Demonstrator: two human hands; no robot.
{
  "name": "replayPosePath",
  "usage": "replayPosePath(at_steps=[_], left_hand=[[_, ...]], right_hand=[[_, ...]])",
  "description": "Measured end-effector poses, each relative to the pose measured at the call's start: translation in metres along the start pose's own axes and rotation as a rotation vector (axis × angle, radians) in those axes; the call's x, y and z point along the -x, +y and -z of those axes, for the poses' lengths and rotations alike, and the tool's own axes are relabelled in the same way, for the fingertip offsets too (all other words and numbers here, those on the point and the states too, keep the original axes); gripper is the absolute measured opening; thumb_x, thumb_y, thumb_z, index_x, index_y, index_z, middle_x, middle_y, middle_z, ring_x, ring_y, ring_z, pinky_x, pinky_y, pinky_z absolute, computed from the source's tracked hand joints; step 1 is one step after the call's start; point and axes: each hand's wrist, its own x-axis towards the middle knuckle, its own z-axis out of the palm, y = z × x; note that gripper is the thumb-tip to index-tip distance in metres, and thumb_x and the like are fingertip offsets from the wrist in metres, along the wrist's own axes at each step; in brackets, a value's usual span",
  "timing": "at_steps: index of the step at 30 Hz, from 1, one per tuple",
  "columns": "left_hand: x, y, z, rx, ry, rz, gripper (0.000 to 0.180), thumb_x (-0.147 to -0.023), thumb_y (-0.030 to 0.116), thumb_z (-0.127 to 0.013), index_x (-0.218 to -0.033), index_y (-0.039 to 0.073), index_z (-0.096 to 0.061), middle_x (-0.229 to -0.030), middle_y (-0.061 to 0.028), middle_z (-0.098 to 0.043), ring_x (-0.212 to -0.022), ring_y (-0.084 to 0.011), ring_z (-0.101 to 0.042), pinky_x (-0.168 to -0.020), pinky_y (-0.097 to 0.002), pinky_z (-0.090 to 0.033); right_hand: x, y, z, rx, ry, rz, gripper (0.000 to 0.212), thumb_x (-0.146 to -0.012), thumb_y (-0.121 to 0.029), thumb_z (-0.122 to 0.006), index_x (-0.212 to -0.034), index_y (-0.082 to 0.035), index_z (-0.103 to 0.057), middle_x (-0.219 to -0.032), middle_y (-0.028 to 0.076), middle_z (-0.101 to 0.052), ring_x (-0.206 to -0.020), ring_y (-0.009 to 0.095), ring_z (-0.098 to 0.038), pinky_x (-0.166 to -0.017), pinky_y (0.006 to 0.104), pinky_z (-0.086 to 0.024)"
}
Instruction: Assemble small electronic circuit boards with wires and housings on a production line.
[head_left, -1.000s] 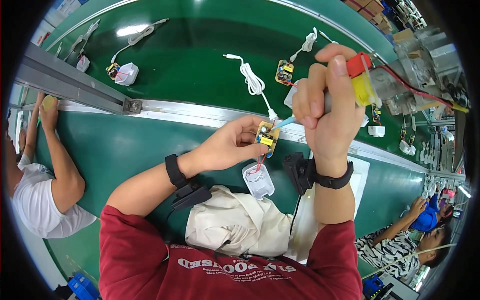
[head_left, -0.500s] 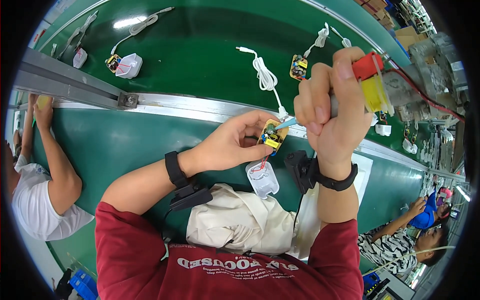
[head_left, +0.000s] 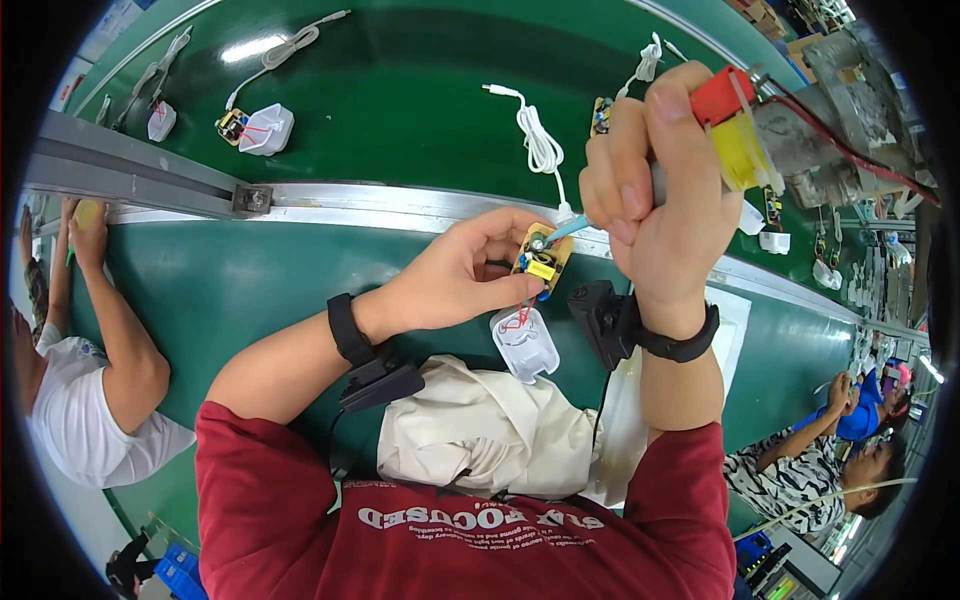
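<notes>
1 circuit board (head_left: 541, 262) near frame centre, pinched by its edges in half-curled left hand (head_left: 462, 270), right hand (head_left: 665, 185) wrapped around red-and-yellow tool (head_left: 738, 152), upper right, blue nozzle (head_left: 572, 227) over board, white casing (head_left: 527, 347) just below.

Your bench (head_left: 260, 270) is green, with a pale tray (head_left: 732, 325) lying on its right side, partly hidden. The near case (head_left: 525, 343), white and open, is over the bench's middle; you cannot tell whether it rests there. A metal rail (head_left: 400, 208) divides your bench from the far surface (head_left: 400, 100), also green and shiny. On that lie, at your left, a left board (head_left: 232, 125) beside a left case (head_left: 268, 130), with a looped left cord (head_left: 285, 48). The middle cord (head_left: 541, 147) lies coiled, its near end over the rail. Farther right you have white cases (head_left: 775, 242).
</notes>
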Motion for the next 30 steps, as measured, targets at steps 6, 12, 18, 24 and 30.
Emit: replayPosePath(at_steps=[6,12,18,24,30], left_hand=[[0.004,0.001,0.001,0.013,0.014,-0.003,0.049,-0.088,0.0,-0.062,-0.133,0.002,-0.043,-0.117,-0.0049,-0.058,-0.106,-0.0114,-0.057,-0.09,-0.0269,-0.048],[0.007,-0.001,0.002,0.017,0.03,-0.023,0.045,-0.087,0.001,-0.064,-0.129,0.002,-0.047,-0.11,-0.0035,-0.06,-0.099,-0.0095,-0.059,-0.086,-0.0257,-0.05],[0.007,-0.002,0.01,0.051,-0.026,0.019,0.048,-0.088,0.002,-0.063,-0.132,0.002,-0.045,-0.112,-0.0035,-0.06,-0.099,-0.0101,-0.058,-0.088,-0.0273,-0.049],[0.003,0.014,0.024,0.1,-0.063,-0.01,0.05,-0.088,0.002,-0.062,-0.134,0.004,-0.044,-0.116,-0.0032,-0.057,-0.099,-0.0103,-0.056,-0.088,-0.028,-0.047],[-0.054,0.052,0.051,-0.24,0.093,-0.285,0.052,-0.087,0.004,-0.063,-0.135,0.002,-0.042,-0.119,-0.0064,-0.056,-0.099,-0.0136,-0.057,-0.088,-0.0293,-0.048]], right_hand=[[-0.001,-0.001,-0.006,0.016,-0.007,0.0,0.01,-0.098,-0.015,-0.042,-0.09,-0.009,-0.043,-0.049,0.0,-0.034,-0.035,0.007,-0.027,-0.033,0.0228,-0.021],[0.001,-0.002,-0.011,0.021,0.023,0.028,0.01,-0.097,-0.015,-0.047,-0.099,-0.005,-0.048,-0.049,-0.001,-0.037,-0.036,0.005,-0.03,-0.035,0.0222,-0.023],[0.002,-0.017,-0.015,0.105,0.058,-0.042,0.029,-0.1,-0.024,-0.042,-0.119,-0.001,-0.047,-0.05,-0.001,-0.034,-0.036,0.006,-0.028,-0.034,0.0227,-0.022],[0.008,-0.02,-0.015,0.054,0.016,-0.04,0.03,-0.101,-0.026,-0.042,-0.118,-0.002,-0.047,-0.051,-0.001,-0.034,-0.037,0.007,-0.029,-0.034,0.0227,-0.023],[0.013,-0.012,-0.017,0.049,-0.013,-0.042,0.03,-0.1,-0.026,-0.043,-0.118,-0.003,-0.046,-0.052,-0.001,-0.034,-0.037,0.006,-0.028,-0.035,0.023,-0.024]])
